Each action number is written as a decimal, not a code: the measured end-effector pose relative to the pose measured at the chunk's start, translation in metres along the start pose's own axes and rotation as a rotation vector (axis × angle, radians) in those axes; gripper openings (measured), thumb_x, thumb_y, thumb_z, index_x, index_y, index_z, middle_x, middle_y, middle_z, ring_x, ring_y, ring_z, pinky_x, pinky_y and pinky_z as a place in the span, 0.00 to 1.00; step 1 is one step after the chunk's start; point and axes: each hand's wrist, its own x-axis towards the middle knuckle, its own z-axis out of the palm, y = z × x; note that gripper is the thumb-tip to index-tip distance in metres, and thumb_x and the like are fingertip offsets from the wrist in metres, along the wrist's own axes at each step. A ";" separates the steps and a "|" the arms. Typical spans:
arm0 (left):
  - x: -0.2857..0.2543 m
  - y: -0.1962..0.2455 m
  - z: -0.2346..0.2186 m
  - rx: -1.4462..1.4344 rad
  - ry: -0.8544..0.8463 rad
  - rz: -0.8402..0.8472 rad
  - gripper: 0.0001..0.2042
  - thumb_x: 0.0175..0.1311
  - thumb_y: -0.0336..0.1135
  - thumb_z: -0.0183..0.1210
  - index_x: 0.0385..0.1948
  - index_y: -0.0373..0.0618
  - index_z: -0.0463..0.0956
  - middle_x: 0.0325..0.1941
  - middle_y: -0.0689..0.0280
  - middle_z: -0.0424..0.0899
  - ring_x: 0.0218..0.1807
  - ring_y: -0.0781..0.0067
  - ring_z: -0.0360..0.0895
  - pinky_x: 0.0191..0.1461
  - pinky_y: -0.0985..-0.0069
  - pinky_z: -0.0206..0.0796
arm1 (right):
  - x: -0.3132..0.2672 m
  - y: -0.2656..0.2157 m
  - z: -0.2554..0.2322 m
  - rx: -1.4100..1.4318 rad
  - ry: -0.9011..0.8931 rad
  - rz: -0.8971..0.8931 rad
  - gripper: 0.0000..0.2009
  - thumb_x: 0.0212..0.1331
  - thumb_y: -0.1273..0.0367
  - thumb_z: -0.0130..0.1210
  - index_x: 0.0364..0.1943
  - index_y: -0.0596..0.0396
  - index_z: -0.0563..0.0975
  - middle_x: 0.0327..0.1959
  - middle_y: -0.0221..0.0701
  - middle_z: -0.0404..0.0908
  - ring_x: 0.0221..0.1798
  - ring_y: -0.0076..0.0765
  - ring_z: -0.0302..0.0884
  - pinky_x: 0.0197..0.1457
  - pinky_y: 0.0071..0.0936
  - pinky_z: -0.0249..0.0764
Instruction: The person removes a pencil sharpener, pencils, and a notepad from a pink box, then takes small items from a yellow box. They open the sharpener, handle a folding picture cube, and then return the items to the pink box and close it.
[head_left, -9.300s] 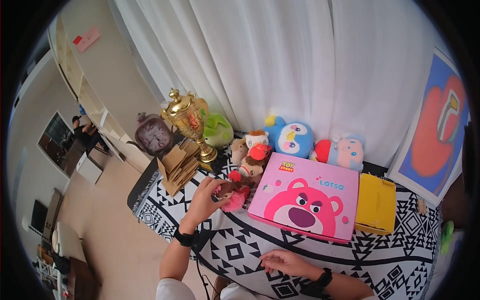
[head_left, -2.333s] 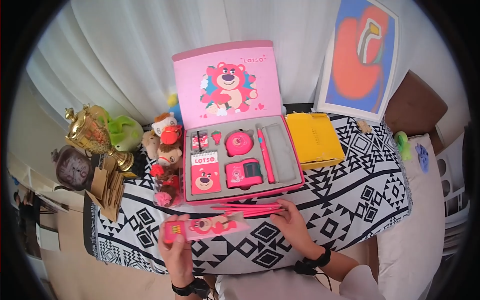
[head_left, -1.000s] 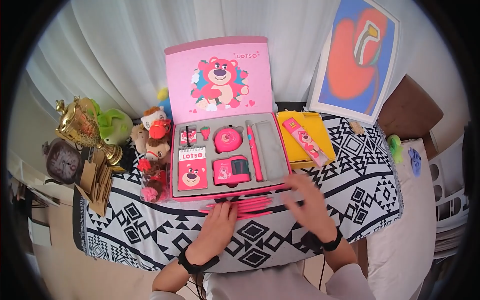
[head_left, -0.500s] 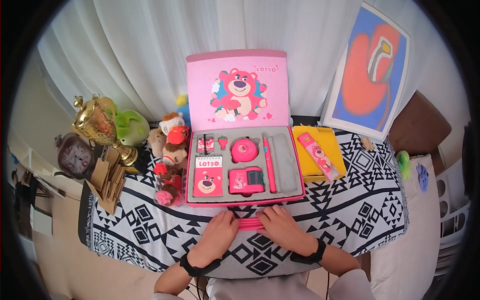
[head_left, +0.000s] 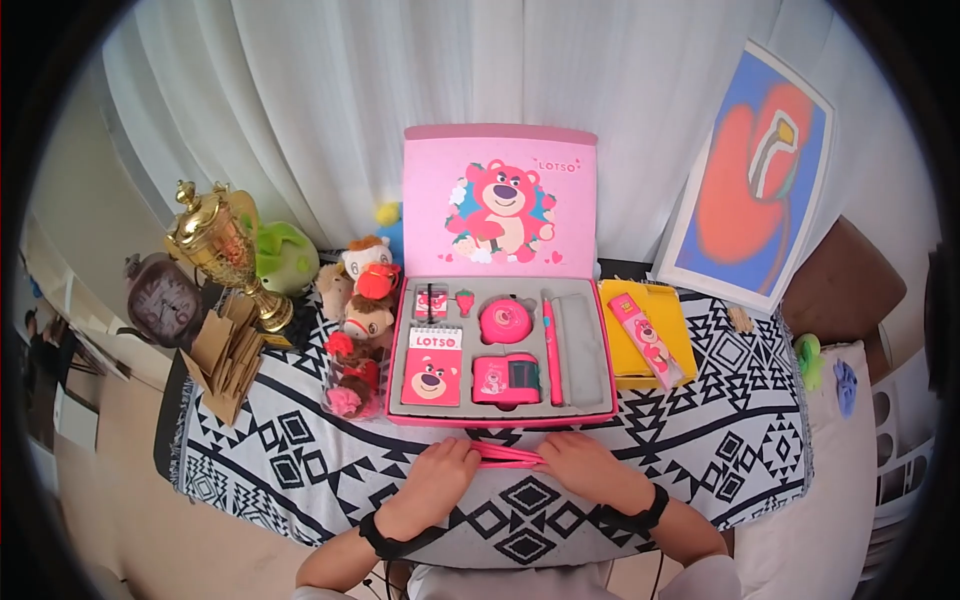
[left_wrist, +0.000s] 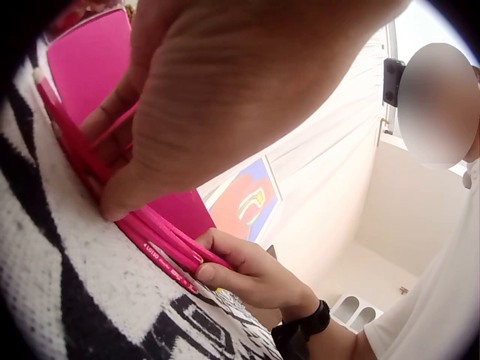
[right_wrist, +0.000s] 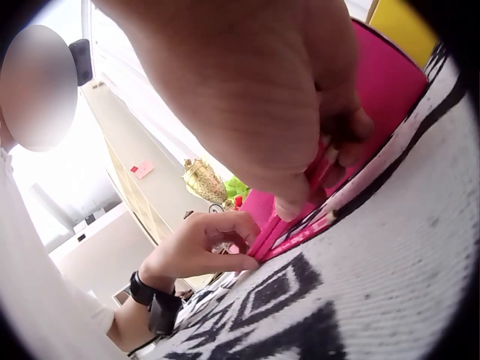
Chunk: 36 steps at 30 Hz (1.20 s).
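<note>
In the head view, a bundle of pink pencils [head_left: 510, 457] lies crosswise in front of the open pink gift box [head_left: 500, 415]. My left hand [head_left: 445, 472] grips the bundle's left end with thumb and fingers, while my right hand [head_left: 590, 472] holds the right end. The right wrist view shows one pencil [right_wrist: 304, 234] lower on the cloth, its sharpened tip apart from the others. In the box's grey insert sit a LOTSO notepad [head_left: 433, 370], a pencil sharpener [head_left: 495, 382], a round pink item [head_left: 507, 320] and a slim pink pen-like stick [head_left: 553, 350] beside a vacant slot.
A printed bear sleeve [head_left: 650, 340] rests on the yellow box [head_left: 620, 375] at right. Plush toys [head_left: 367, 315], a gold trophy [head_left: 225, 245], folded brown cardboard [head_left: 228, 360] and a clock [head_left: 165, 300] stand left. A framed picture [head_left: 755, 170] leans behind.
The gift box, closed at first, now stands open. The sleeve has passed from my left hand onto the yellow box. Both hands have come together on the pencils, which are gathered closer.
</note>
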 end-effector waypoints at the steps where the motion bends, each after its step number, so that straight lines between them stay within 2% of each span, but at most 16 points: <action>1: -0.001 0.000 0.000 0.002 0.005 -0.008 0.07 0.51 0.29 0.54 0.33 0.42 0.74 0.36 0.61 0.76 0.41 0.63 0.76 0.44 0.70 0.70 | -0.002 0.002 -0.003 -0.001 -0.002 -0.009 0.12 0.59 0.61 0.54 0.34 0.56 0.70 0.34 0.37 0.74 0.40 0.45 0.76 0.45 0.37 0.72; 5: -0.002 0.005 -0.011 0.067 0.061 -0.084 0.06 0.49 0.29 0.55 0.30 0.43 0.73 0.33 0.63 0.74 0.37 0.64 0.76 0.40 0.70 0.69 | -0.009 0.006 -0.009 -0.076 0.002 0.019 0.10 0.57 0.63 0.56 0.35 0.55 0.73 0.32 0.35 0.72 0.37 0.43 0.75 0.41 0.36 0.72; 7: -0.003 0.005 -0.013 0.092 0.057 -0.124 0.06 0.49 0.30 0.55 0.30 0.43 0.73 0.32 0.63 0.74 0.36 0.64 0.75 0.39 0.70 0.69 | -0.010 0.005 -0.014 -0.084 0.083 0.119 0.09 0.57 0.65 0.56 0.36 0.54 0.75 0.32 0.34 0.72 0.37 0.43 0.74 0.42 0.36 0.72; 12: -0.005 0.003 -0.007 0.074 0.089 -0.195 0.08 0.48 0.31 0.59 0.29 0.43 0.72 0.33 0.62 0.73 0.38 0.63 0.75 0.40 0.70 0.69 | -0.015 0.007 -0.017 -0.066 0.137 0.178 0.13 0.53 0.62 0.62 0.38 0.54 0.77 0.37 0.33 0.75 0.39 0.43 0.75 0.44 0.36 0.72; 16: -0.005 0.004 -0.006 -0.019 0.146 -0.091 0.11 0.49 0.34 0.61 0.31 0.42 0.73 0.35 0.60 0.74 0.41 0.61 0.75 0.42 0.68 0.69 | -0.012 -0.001 -0.024 -0.100 0.119 0.152 0.15 0.50 0.61 0.64 0.38 0.54 0.77 0.38 0.33 0.77 0.40 0.42 0.76 0.46 0.35 0.72; 18: -0.005 0.005 -0.008 -0.168 0.015 0.119 0.12 0.53 0.37 0.62 0.33 0.41 0.74 0.36 0.59 0.74 0.42 0.58 0.76 0.43 0.66 0.70 | -0.006 -0.007 -0.028 -0.117 0.115 0.123 0.15 0.50 0.62 0.65 0.39 0.54 0.77 0.38 0.33 0.77 0.40 0.42 0.76 0.47 0.35 0.72; 19: -0.005 0.009 -0.007 -0.166 0.022 0.114 0.12 0.53 0.37 0.62 0.33 0.41 0.74 0.36 0.59 0.74 0.42 0.58 0.76 0.43 0.66 0.70 | -0.003 -0.009 -0.029 -0.082 0.148 0.103 0.15 0.50 0.63 0.64 0.39 0.54 0.77 0.38 0.33 0.76 0.41 0.42 0.75 0.48 0.34 0.71; 21: -0.004 0.019 -0.004 -0.553 -0.185 0.220 0.13 0.56 0.40 0.63 0.35 0.41 0.74 0.37 0.59 0.73 0.41 0.57 0.76 0.42 0.64 0.71 | 0.006 -0.015 -0.033 -0.048 0.177 0.072 0.14 0.51 0.64 0.63 0.39 0.54 0.77 0.39 0.33 0.76 0.42 0.41 0.75 0.49 0.34 0.71; 22: -0.002 0.019 -0.003 -0.616 -0.254 0.254 0.13 0.60 0.41 0.62 0.36 0.41 0.76 0.34 0.61 0.75 0.37 0.60 0.78 0.39 0.68 0.71 | 0.016 -0.019 -0.039 -0.025 0.215 0.037 0.14 0.51 0.65 0.63 0.40 0.55 0.76 0.39 0.33 0.76 0.42 0.41 0.75 0.48 0.35 0.71; 23: 0.001 0.019 0.000 -0.613 -0.247 0.251 0.13 0.60 0.41 0.62 0.36 0.41 0.76 0.34 0.61 0.75 0.37 0.60 0.78 0.39 0.68 0.71 | 0.027 -0.022 -0.043 -0.002 0.254 0.003 0.13 0.52 0.66 0.62 0.40 0.55 0.76 0.40 0.34 0.76 0.43 0.42 0.75 0.48 0.35 0.71; 25: 0.007 0.013 0.008 -0.945 -0.435 0.154 0.13 0.61 0.40 0.62 0.39 0.40 0.77 0.30 0.63 0.77 0.32 0.66 0.77 0.36 0.73 0.70 | 0.052 -0.023 -0.050 0.048 0.246 -0.033 0.13 0.53 0.67 0.62 0.41 0.55 0.77 0.41 0.35 0.77 0.43 0.43 0.75 0.48 0.36 0.72; 26: 0.007 0.009 0.018 -1.018 -0.386 0.128 0.12 0.63 0.39 0.61 0.42 0.42 0.78 0.28 0.68 0.78 0.29 0.78 0.75 0.33 0.80 0.67 | 0.064 -0.023 -0.053 0.105 0.234 -0.063 0.13 0.53 0.67 0.62 0.42 0.55 0.77 0.42 0.36 0.78 0.44 0.45 0.76 0.48 0.38 0.73; 27: 0.004 0.005 0.025 -1.017 -0.375 0.124 0.12 0.63 0.39 0.61 0.42 0.42 0.78 0.28 0.68 0.78 0.29 0.78 0.75 0.33 0.80 0.67 | 0.079 -0.022 -0.053 0.102 0.232 -0.073 0.13 0.53 0.67 0.62 0.42 0.55 0.77 0.42 0.36 0.78 0.44 0.45 0.76 0.48 0.38 0.73; 30: 0.001 -0.007 0.030 -1.363 -0.445 -0.051 0.13 0.66 0.40 0.60 0.46 0.42 0.77 0.30 0.72 0.79 0.32 0.87 0.72 0.31 0.85 0.63 | 0.133 -0.007 -0.040 0.137 0.231 -0.113 0.13 0.55 0.68 0.60 0.44 0.55 0.77 0.42 0.38 0.77 0.45 0.48 0.75 0.49 0.39 0.72; 33: 0.003 -0.014 0.028 -1.492 -0.552 -0.110 0.15 0.67 0.39 0.59 0.48 0.39 0.75 0.32 0.71 0.79 0.32 0.85 0.73 0.32 0.85 0.65 | 0.180 0.010 -0.018 0.224 0.146 -0.022 0.16 0.55 0.65 0.60 0.46 0.58 0.76 0.42 0.41 0.76 0.46 0.50 0.75 0.50 0.39 0.72; 36: 0.002 -0.017 0.043 -1.516 -0.493 -0.057 0.15 0.67 0.39 0.58 0.48 0.38 0.73 0.34 0.68 0.79 0.31 0.83 0.75 0.34 0.83 0.69 | 0.213 0.024 -0.002 0.057 -0.005 0.050 0.26 0.49 0.56 0.65 0.46 0.63 0.76 0.45 0.46 0.75 0.52 0.54 0.72 0.54 0.45 0.71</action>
